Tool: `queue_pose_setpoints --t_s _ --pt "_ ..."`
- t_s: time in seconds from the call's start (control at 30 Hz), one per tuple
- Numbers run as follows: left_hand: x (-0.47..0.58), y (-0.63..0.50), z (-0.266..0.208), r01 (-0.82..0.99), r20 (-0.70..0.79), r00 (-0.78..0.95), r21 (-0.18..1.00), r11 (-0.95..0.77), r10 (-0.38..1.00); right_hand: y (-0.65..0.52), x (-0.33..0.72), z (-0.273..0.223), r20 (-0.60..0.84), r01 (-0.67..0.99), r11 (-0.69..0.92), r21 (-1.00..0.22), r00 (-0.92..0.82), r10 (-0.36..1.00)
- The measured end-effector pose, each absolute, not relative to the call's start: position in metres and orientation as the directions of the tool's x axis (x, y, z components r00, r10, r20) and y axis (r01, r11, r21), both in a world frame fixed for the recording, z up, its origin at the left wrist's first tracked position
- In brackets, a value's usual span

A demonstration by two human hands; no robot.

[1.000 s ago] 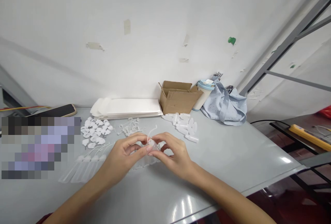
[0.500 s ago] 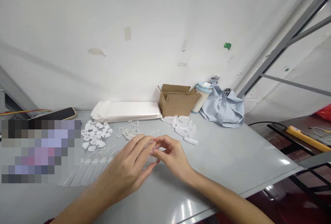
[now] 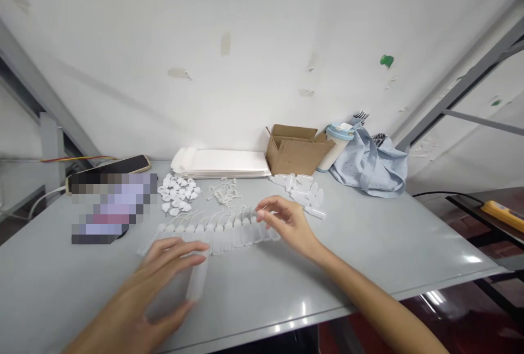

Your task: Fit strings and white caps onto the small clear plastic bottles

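Note:
A translucent plastic tube (image 3: 197, 279) is held by its two ends between the thumb and fingers of my left hand (image 3: 153, 277), over the front of the table. My right hand (image 3: 289, 223) is at the right end of a row of similar clear tubes (image 3: 221, 240) topped with white caps and thin curved stems. Its thumb and bent fingertips come together by the last stems; what they pinch there, if anything, is too small to make out. Behind the row lie a heap of white caps (image 3: 179, 193) and a tangle of thin white stems (image 3: 226, 192).
Loose clear tubes (image 3: 303, 193) lie before an open cardboard box (image 3: 297, 156). White flat packets (image 3: 225, 162), a cup with a blue lid (image 3: 338, 141) and a light blue cloth bag (image 3: 370, 163) stand along the wall. A phone (image 3: 126, 167) and a blurred-out item (image 3: 117, 207) lie at left.
My hands, together before, are now apart. The left has moved left and toward me, with a tube in it; the right has shifted slightly right. The view has swung left, showing more of the row.

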State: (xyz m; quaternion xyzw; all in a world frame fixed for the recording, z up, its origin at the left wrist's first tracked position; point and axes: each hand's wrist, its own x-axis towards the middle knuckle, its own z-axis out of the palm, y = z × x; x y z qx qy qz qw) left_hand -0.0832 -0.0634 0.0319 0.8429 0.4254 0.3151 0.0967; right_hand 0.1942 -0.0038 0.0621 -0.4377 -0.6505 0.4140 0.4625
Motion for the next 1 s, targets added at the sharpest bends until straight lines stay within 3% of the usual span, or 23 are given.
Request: queue_pose_setpoints --t_s 0.37,0.67,0.87,1.0 --pt "-0.140 -0.081 0.004 0.747 0.259 0.397 0.467 -0.474 0.881 0.015 0.210 0.059 0.307 0.249 0.306 -0.919 -0.035 0.951" --pt "-0.140 -0.079 0.012 0.742 0.299 0.366 0.479 -0.470 0.882 0.021 0.217 0.061 0.351 0.291 0.339 -0.895 -0.012 0.936" --pt "-0.116 -0.056 0.044 0.751 0.309 0.320 0.493 -0.439 0.896 0.028 0.229 0.062 0.390 0.430 0.364 -0.826 -0.031 0.920" --pt "-0.083 -0.026 0.075 0.754 0.311 0.154 0.576 -0.315 0.938 0.036 0.241 0.061 0.412 0.658 0.359 -0.662 -0.081 0.908"
